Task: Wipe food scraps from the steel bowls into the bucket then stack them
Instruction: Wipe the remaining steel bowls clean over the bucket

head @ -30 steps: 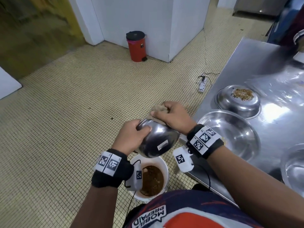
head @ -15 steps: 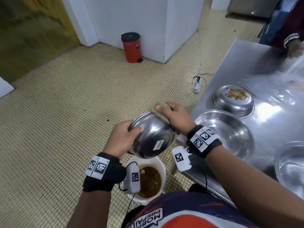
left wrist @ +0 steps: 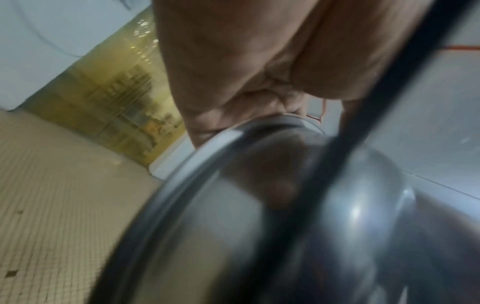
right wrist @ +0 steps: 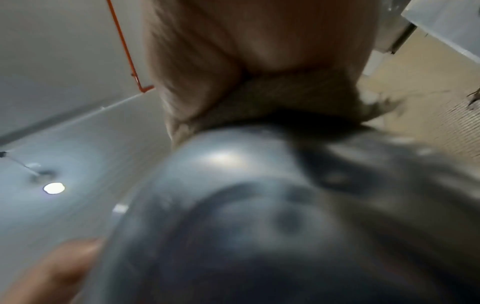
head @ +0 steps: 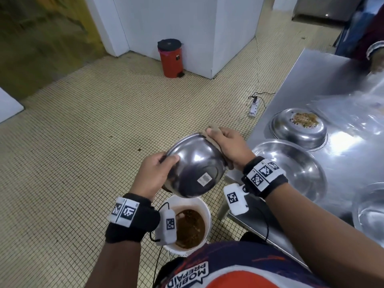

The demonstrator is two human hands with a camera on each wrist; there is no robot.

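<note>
My left hand (head: 154,175) grips tilted bowl (head: 195,167) over bucket (head: 190,225); right hand (head: 227,145) pinches cloth (head: 214,129), mid-wipe. Scrap-topped bowl (head: 298,129) on worktop (head: 342,80) left; nothing stacked.

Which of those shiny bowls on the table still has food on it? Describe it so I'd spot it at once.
Start at the steel table on the right. Along its near-left edge, past the wide empty bowl, sits the upturned bowl. It alone lies bottom-up, with a patch of brown food scraps on its flat base.
</note>
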